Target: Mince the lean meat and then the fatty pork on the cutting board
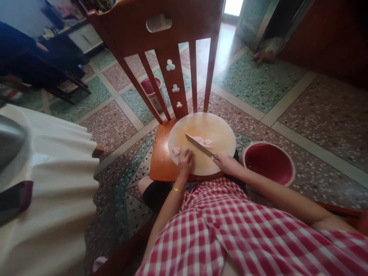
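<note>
From where I stand, the cutting looks partly done: a small pale piece of meat [176, 150] sits alone at the left of the round cutting board [221, 126], while a larger clump of pale pink meat [207, 143] lies just beyond the blade, seemingly not yet divided. The right hand [227, 164] grips the kitchen knife [199, 145] by its handle. The left hand [186, 161] rests on the board, fingers bent; I can't tell whether it pinches anything. The board lies on a wooden chair [161, 153], a red-lined bucket [270, 163] beside it on speckled terrazzo floor [253, 84]. A cream tablecloth [63, 161] drapes at left.
</note>
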The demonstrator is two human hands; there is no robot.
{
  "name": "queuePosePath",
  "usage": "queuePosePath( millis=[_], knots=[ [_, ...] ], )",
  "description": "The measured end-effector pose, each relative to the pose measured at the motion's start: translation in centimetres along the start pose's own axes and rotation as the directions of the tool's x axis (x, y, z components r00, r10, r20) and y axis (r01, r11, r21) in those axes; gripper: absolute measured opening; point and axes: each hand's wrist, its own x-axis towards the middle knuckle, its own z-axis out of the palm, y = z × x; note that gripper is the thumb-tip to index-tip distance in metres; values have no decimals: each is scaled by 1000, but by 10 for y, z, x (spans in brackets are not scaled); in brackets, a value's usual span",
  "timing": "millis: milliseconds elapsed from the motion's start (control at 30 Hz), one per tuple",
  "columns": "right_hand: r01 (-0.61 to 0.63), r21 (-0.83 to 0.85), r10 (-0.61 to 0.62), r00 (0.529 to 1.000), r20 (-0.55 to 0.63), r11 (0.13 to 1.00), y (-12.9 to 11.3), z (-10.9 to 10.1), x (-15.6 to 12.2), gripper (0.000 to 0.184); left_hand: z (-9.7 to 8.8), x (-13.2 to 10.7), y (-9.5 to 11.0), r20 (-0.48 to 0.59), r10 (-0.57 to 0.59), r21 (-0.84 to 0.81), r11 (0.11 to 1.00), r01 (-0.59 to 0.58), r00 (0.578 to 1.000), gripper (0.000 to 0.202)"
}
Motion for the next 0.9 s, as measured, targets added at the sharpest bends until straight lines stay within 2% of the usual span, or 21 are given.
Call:
queuePosePath(
  millis=[67, 167, 267, 400, 467, 567, 633, 667, 767, 833, 900],
  knots=[
    [56, 32, -56, 998, 5, 998, 2, 0, -8, 25, -12, 5, -8, -102, -74, -24, 997, 72, 992, 25],
    [150, 86, -155, 986, 55, 985, 0, 5, -17, 22, -31, 11, -22, -228, -236, -6, 970, 241, 945, 25],
    [144, 95, -152, 984, 92, 985, 4, 13, -17, 20, -37, 14, -30, -172, -285, 93, 948, 304, 943, 27],
    [59, 34, -60, 997, 38, 998, 14, 14, -8, 22, -30, 24, -33, -89, -301, 213, 925, 314, 949, 28],
    [37, 25, -38, 999, 18, 999, 17, 11, -4, 23, -27, 34, -34, -83, -346, 169, 919, 355, 935, 21],
    [37, 37, -37, 999, 16, 999, 16, 10, -3, 23, -25, 44, -31, -67, -395, -29, 919, 394, 916, 16],
    [44, 41, -44, 999, 3, 998, 14, 11, -6, 23, -22, 42, -22, -33, -364, -151, 923, 355, 931, 19],
    [46, 38, -46, 999, -5, 998, 13, 12, -7, 23, -20, 38, -16, 3, -311, -175, 936, 307, 950, 21],
    [38, 9, -38, 999, -12, 999, 7, 12, -14, 24, -14, 15, 1, 136, -88, -87, 991, 101, 987, 22],
    [40, -14, -40, 999, -14, 999, 2, 9, -17, 23, -11, -1, 8, 125, -19, -1, 1000, 19, 992, 22],
    [57, -36, -57, 998, -17, 998, -5, 5, -18, 23, -11, -11, 10, 42, -12, 23, 1000, 11, 999, 25]
  ],
)
